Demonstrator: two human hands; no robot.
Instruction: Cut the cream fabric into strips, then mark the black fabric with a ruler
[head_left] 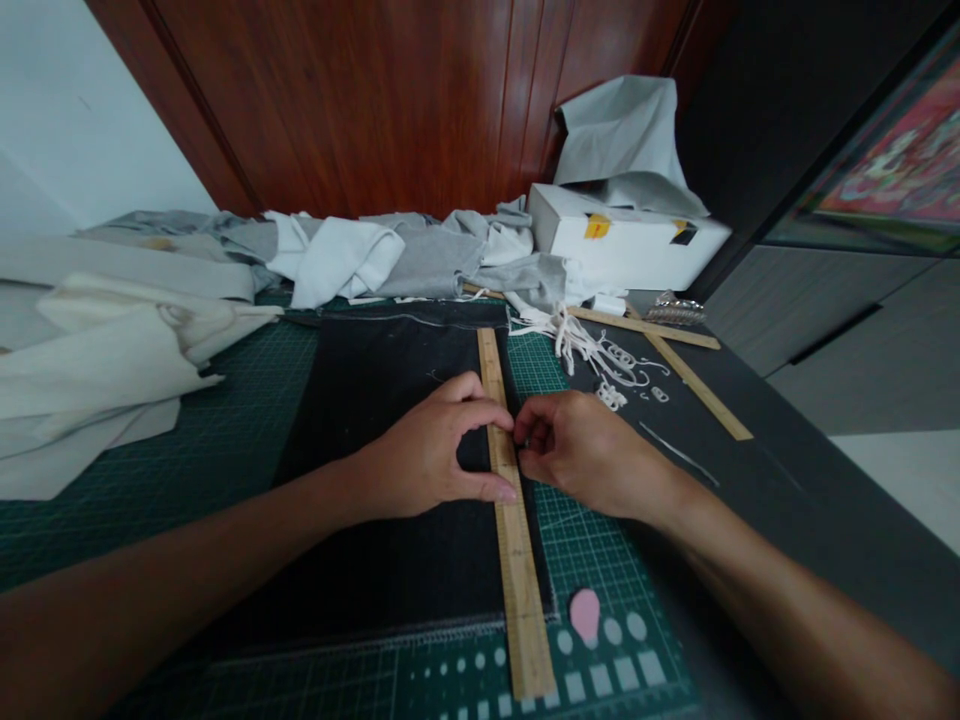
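A black cloth [360,400] with stitched edges lies flat on the green cutting mat [592,540]. Along its right side runs a wooden ruler [523,575]. My left hand [431,450] rests on the cloth and ruler, thumb and index finger spread apart with the ruler between their tips. Just right of the ruler, at the cloth's edge, my right hand [581,450] is closed in a pinch; what its fingertips hold is hidden. Near the ruler's lower end sits a pink piece [585,613], on the mat.
Pale cloth [112,350] is heaped at the left, more fabric [427,255] along the back. A white box [630,240] stands at the back right. White cords [577,345], two more wooden rulers [701,385] and a thin metallic tool [679,453] lie to the right.
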